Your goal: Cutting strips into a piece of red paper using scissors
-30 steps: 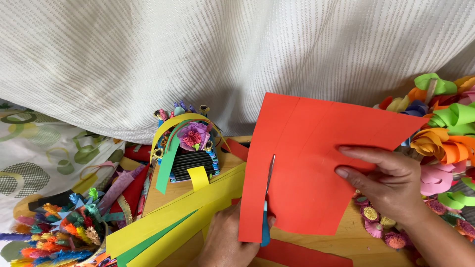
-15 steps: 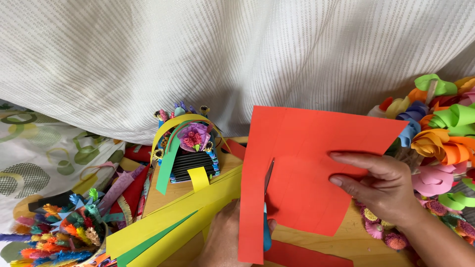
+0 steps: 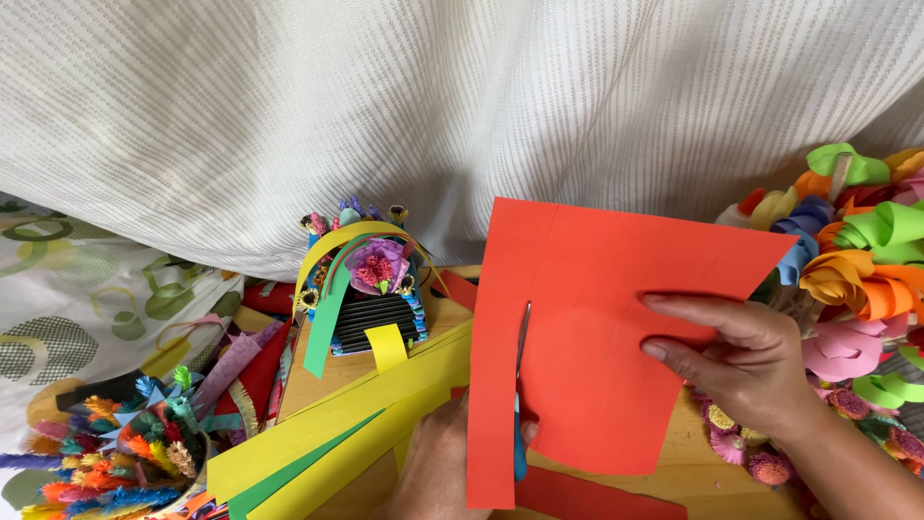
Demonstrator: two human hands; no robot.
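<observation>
Busy all round: paper flowers (image 3: 857, 260) heaped on the right, curled in green, orange, pink and blue, just beside the right wrist. Small paper basket (image 3: 371, 294) standing at centre left, dark ribbed sides, yellow arch over the top, pink bloom inside. Yellow strips (image 3: 356, 433) fanned across the desk (image 3: 693, 472) below it, 1 green strip among them. Bundle of fringed sprigs (image 3: 135, 453) at lower left. White striped curtain (image 3: 433, 106) hanging behind everything, patterned cloth (image 3: 77, 308) at far left.

Red sheet (image 3: 616, 337) held up in the middle, above the desk, tilted a little, hiding much of the wood. Bright, flat, unmarked, 1 long cut running up from the bottom edge, leaving a narrow strip hanging on the left, joined at the top. Scissors (image 3: 521, 385) in that cut, blade pointing up, blue handle low behind the sheet.

Right hand (image 3: 741, 361) gripping the sheet's right edge, fingers (image 3: 674, 300) spread flat on the face. Left hand (image 3: 438, 467) low at the bottom edge, closed around the scissors, mostly hidden by paper.

Open desk only in a thin band under the sheet, another red piece (image 3: 597, 496) lying there. Flowers crowding the right, strips and basket crowding the left.
</observation>
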